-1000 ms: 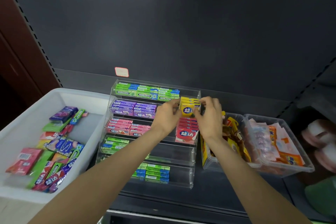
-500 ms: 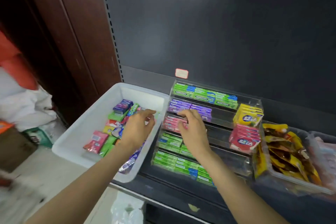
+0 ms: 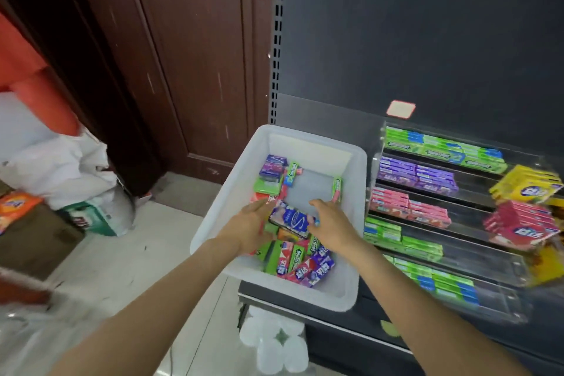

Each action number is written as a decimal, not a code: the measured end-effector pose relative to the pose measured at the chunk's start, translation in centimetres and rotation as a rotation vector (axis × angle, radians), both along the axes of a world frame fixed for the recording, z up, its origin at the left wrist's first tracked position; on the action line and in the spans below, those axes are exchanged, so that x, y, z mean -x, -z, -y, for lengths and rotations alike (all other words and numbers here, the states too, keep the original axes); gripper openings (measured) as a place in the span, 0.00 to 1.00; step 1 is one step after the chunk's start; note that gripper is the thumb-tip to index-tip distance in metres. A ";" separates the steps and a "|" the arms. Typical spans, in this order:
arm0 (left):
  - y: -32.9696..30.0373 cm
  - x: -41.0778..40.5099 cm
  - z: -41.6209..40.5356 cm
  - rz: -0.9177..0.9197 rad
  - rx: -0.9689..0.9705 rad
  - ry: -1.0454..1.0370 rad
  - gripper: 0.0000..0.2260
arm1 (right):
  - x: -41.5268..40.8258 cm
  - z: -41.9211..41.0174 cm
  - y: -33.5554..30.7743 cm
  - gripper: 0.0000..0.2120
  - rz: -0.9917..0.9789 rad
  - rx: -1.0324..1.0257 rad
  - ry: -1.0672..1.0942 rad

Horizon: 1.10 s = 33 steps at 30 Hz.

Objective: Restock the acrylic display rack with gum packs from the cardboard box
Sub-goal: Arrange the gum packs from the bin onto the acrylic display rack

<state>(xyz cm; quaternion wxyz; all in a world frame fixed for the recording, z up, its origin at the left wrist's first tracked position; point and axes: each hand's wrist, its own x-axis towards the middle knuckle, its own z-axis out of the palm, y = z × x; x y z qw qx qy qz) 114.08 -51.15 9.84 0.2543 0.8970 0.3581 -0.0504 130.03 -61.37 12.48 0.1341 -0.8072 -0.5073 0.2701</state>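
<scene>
A white bin (image 3: pixel 308 294) on the shelf's left end holds several loose gum packs (image 3: pixel 297 265) in green, purple and red. Both my hands are inside it. My left hand (image 3: pixel 248 224) and my right hand (image 3: pixel 332 220) hold the two ends of a blue-and-purple gum pack (image 3: pixel 291 218), which sits tilted above the others. To the right stands the tiered acrylic rack (image 3: pixel 376 159) with rows of green, purple and pink packs. Yellow packs (image 3: pixel 526 186) and red packs (image 3: pixel 518 227) fill its right side.
A brown wooden door (image 3: pixel 183 55) stands left of the dark shelf back panel. White bags (image 3: pixel 58 168), an orange box (image 3: pixel 16 207) and a cardboard box (image 3: pixel 30 241) lie on the floor at left. A wrapped bundle of white bottles (image 3: pixel 274 342) sits below the shelf edge.
My hands left the yellow packs on the rack, and my view swung left with them. They moved into the white bin and now hold a blue-and-purple pack.
</scene>
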 end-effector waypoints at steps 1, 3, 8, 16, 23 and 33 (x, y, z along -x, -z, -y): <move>0.2 -0.1 -0.2 -0.017 -0.001 0.043 0.33 | 0.1 -0.2 0.0 0.25 0.008 0.047 0.004; 0.6 -0.2 -0.5 -0.040 0.004 0.099 0.35 | 0.1 -0.5 0.1 0.23 0.029 0.130 -0.010; 1.4 -0.3 -0.7 -0.065 0.002 0.141 0.35 | 0.2 -0.7 0.9 0.12 0.112 0.175 -0.025; 1.8 -1.0 -0.4 0.164 -0.011 0.101 0.25 | -0.6 0.4 -1.0 0.05 -0.040 -0.125 0.134; 1.3 -3.1 1.0 0.045 0.047 0.323 0.22 | -2.5 2.8 -1.9 0.07 -0.249 -0.429 0.379; 0.8 -4.0 2.1 0.012 0.083 0.281 0.16 | -2.8 5.1 -2.6 0.09 -0.502 -0.512 0.566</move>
